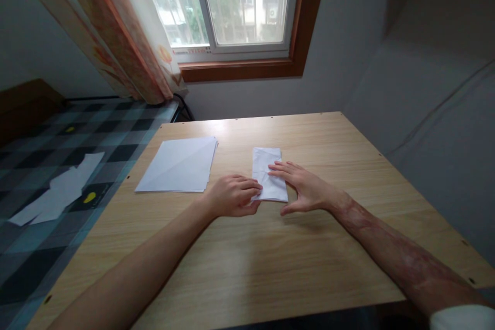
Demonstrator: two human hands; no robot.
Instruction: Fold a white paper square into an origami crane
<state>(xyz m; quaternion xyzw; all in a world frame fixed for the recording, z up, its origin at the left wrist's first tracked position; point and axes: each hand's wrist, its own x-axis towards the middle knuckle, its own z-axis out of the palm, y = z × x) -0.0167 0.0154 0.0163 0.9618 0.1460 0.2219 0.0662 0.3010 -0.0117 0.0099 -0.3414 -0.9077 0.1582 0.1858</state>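
Note:
A folded white sheet of paper lies near the middle of the wooden table. My left hand rests at the sheet's near left corner, fingers curled and pinching its edge. My right hand lies flat on the right side of the sheet, fingers stretched out and pressing it down. A stack of plain white sheets sits to the left of my left hand, apart from it.
A bed with a checked cover stands left of the table, with loose white papers on it. Behind the table are a window, a curtain and grey walls.

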